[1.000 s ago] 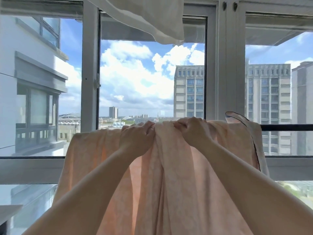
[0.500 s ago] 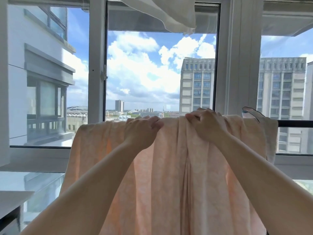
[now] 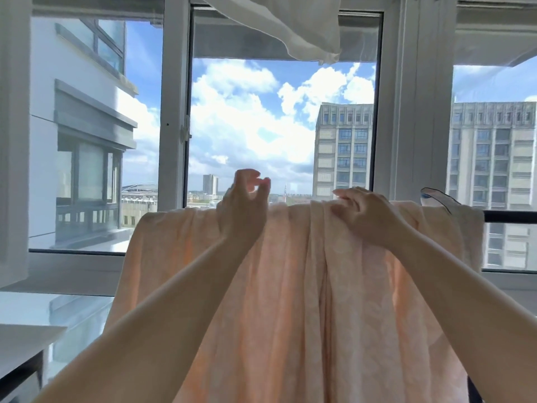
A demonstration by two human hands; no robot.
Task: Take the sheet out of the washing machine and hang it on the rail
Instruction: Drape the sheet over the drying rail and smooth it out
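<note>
Head view, sheet: one peach sheet (image 3: 290, 286) draped over one black rail (image 3: 511, 216).
Left hand (image 3: 242, 207): lifted, fingers loose, holding nothing.
Right hand (image 3: 363, 216): pinches a fold at the sheet's top edge.

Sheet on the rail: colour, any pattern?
Pale peach sheet with a faint tone-on-tone print; head view.

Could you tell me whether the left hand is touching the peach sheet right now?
Apart: the head view shows the left hand lifted, fingers loosely curled against the sky above the sheet.
</note>
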